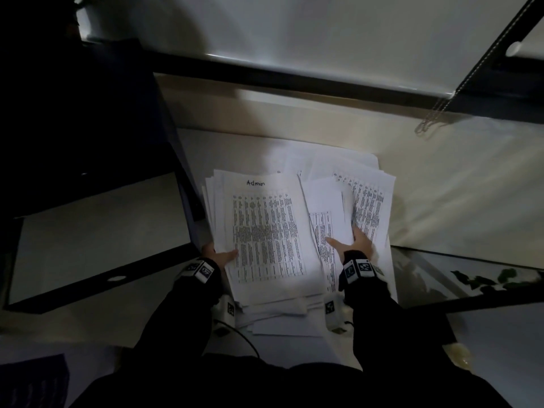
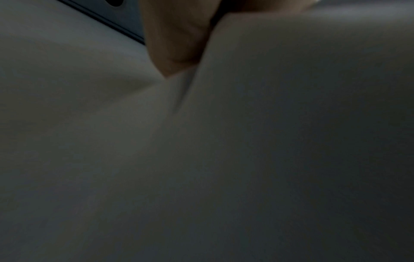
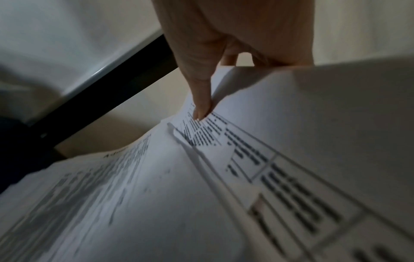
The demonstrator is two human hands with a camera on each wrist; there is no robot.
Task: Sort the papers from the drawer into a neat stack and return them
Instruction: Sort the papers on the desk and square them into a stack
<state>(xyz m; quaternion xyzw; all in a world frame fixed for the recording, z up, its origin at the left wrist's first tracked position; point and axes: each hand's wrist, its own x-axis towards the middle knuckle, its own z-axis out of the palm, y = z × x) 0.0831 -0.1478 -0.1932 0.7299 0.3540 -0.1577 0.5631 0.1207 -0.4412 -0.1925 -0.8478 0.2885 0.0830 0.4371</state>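
- Papers lie in a loose spread on the pale bench (image 1: 441,207), near its front edge, in two overlapping heaps.
- Left heap (image 1: 265,231): a thick, uneven stack whose top sheet carries a printed table and the handwritten word "Admin" at its far end; its edges are fanned and not squared.
- Right heap (image 1: 368,201): more printed tables, with one sheet (image 1: 326,207) raised and curled above the others; blank sheets stick out on the far side and on the near side.
- Left hand (image 1: 216,254) holds the left heap at its near-left corner, thumb on top of the sheet and fingers hidden beneath; in the left wrist view only a bit of skin (image 2: 177,35) against blurred paper (image 2: 291,124) shows.
- Right hand (image 1: 350,244) pinches the raised sheet at its near edge, thumb (image 3: 201,92) stretched out on the printed page and fingers behind the sheet.
- Both arms wear dark sleeves with tagged wrist bands (image 1: 357,269).
- Open drawer (image 1: 97,237) stands to the left of the papers, dark-walled with a pale floor.
- Window blind (image 1: 323,30) hangs at the far side, and its bead chain (image 1: 435,113) droops onto the bench at far right.
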